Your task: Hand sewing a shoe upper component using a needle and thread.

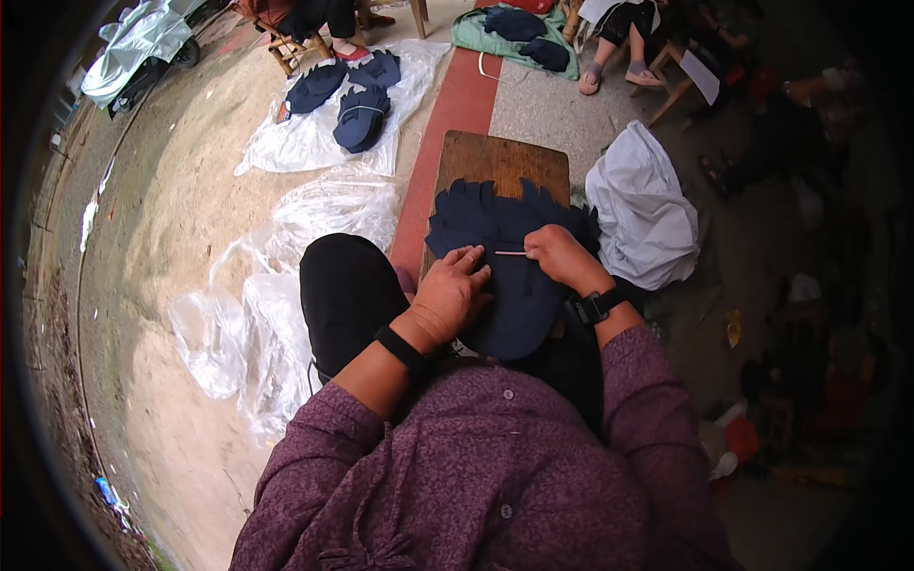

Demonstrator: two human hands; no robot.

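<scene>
A dark navy cloth cap piece [495,228] with a jagged edge lies across my lap and the near end of a wooden board [500,157]. My left hand [452,290] presses flat on the cloth, fingers spread. My right hand [562,255] is closed around a thin pinkish stick-like tool [511,253] whose tip points left toward my left fingertips. Both wrists carry black bands. My purple sleeves fill the lower part of the view.
A white bag [643,214] sits right of the board. Clear plastic sheets [286,305] lie on the sandy ground to the left, one holding several navy caps [362,114]. Other people's legs and wooden stools [666,76] stand at the far side beside a green cloth [476,36].
</scene>
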